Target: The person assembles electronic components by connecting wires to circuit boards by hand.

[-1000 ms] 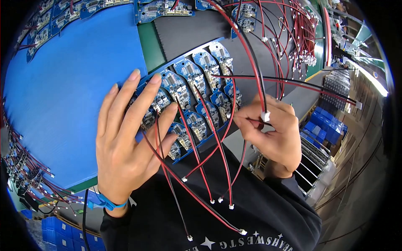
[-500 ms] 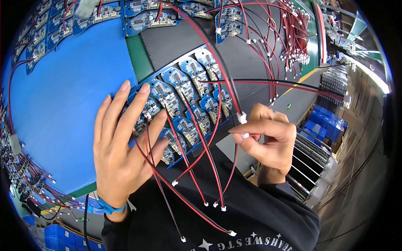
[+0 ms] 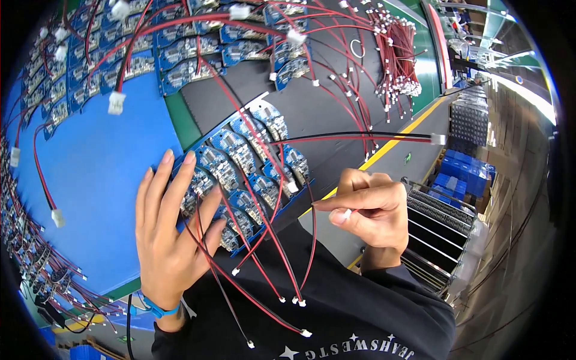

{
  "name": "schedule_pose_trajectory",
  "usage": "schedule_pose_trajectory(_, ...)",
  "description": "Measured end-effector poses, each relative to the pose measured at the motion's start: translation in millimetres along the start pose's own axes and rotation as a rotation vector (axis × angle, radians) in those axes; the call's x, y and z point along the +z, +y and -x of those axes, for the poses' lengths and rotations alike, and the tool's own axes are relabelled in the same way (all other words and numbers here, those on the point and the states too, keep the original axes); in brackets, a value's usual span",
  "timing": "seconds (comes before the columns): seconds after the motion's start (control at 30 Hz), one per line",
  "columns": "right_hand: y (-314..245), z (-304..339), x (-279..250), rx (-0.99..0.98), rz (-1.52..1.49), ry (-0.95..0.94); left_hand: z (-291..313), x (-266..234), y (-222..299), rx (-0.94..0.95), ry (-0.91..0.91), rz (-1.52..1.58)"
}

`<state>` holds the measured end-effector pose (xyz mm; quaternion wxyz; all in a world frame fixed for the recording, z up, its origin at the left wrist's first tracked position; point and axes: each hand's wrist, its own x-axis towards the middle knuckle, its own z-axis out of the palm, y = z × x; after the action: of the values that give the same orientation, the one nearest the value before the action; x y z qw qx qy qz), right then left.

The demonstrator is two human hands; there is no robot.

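A panel of blue circuit boards [image 3: 230,139] lies tilted before me, with several red-and-black wires [image 3: 271,231] soldered to it and hanging over its near edge. White plugs end these wires, some resting against my black clothing. My left hand [image 3: 168,234] lies spread over the panel's left end, fingers apart, its fingertips on the boards. Right of the panel, my right hand [image 3: 378,210] pinches a small white connector [image 3: 346,214] between thumb and forefinger; most of its wire is hidden. Another white plug [image 3: 292,187] hangs over the panel's right side on a red-and-black wire.
Rows of wired blue boards [image 3: 129,66] lie at the far left on a blue mat [image 3: 108,180]. A bundle of red wires [image 3: 396,54] sits at the far right. Beyond the table edge stand a metal rack [image 3: 435,231] and blue boxes [image 3: 462,174].
My view has shifted, and more of the far boards shows. The hanging plug that was close to my right hand is now apart from it, to the left. The right hand keeps its pinch.
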<state>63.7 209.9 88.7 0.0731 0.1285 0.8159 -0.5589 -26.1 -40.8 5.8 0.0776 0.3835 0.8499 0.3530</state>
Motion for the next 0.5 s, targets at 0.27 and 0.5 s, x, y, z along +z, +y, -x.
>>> schedule_pose_trajectory(0.27, -21.1, -10.3, -9.8, 0.04, -0.321, 0.041, 15.8, -10.0, -7.0, 0.049, 0.259, 0.272)
schedule_pose_trajectory(0.5, -36.8, -17.6, -9.5, 0.009, -0.632, -0.004, 8.7, -21.2, 14.7, 0.068, 0.367, 0.841)
